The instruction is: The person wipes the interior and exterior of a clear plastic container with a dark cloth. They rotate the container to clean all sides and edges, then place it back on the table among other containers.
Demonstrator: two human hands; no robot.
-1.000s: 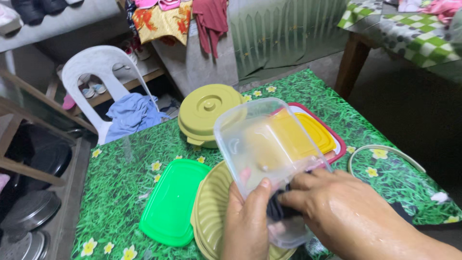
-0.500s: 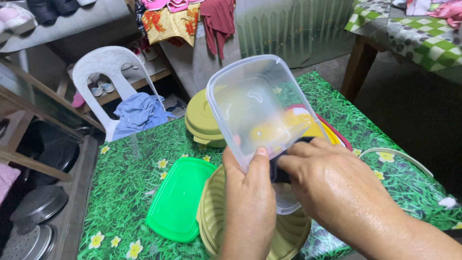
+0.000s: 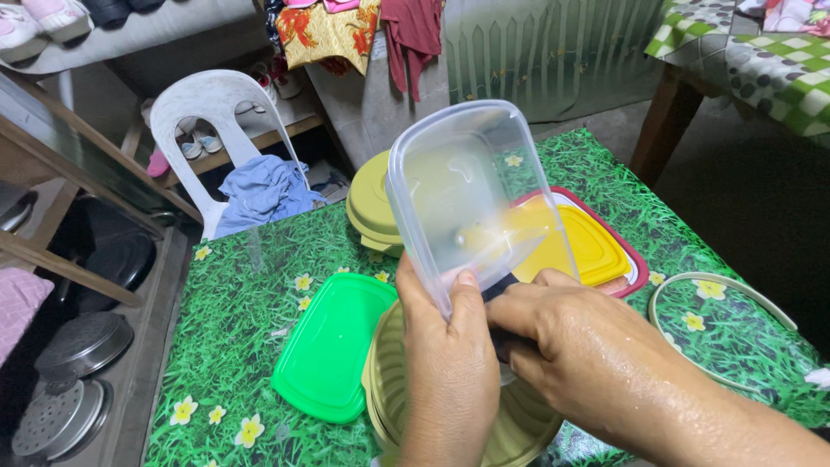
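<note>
My left hand grips the near rim of a clear rectangular plastic container, tilted up with its opening toward me. My right hand presses a dark cloth against the container's lower inside edge; most of the cloth is hidden by my fingers. Both hands hover over an olive ribbed round bowl on the grass-print tablecloth.
A green rectangular lid lies left of the bowl. An olive round lidded container stands behind. A yellow lid rests on a red-rimmed one at right, next to a pale ring seal. A white plastic chair holds blue cloth.
The clear container has been raised and tipped more upright. My right hand with the cloth has slid down to its lower edge.
</note>
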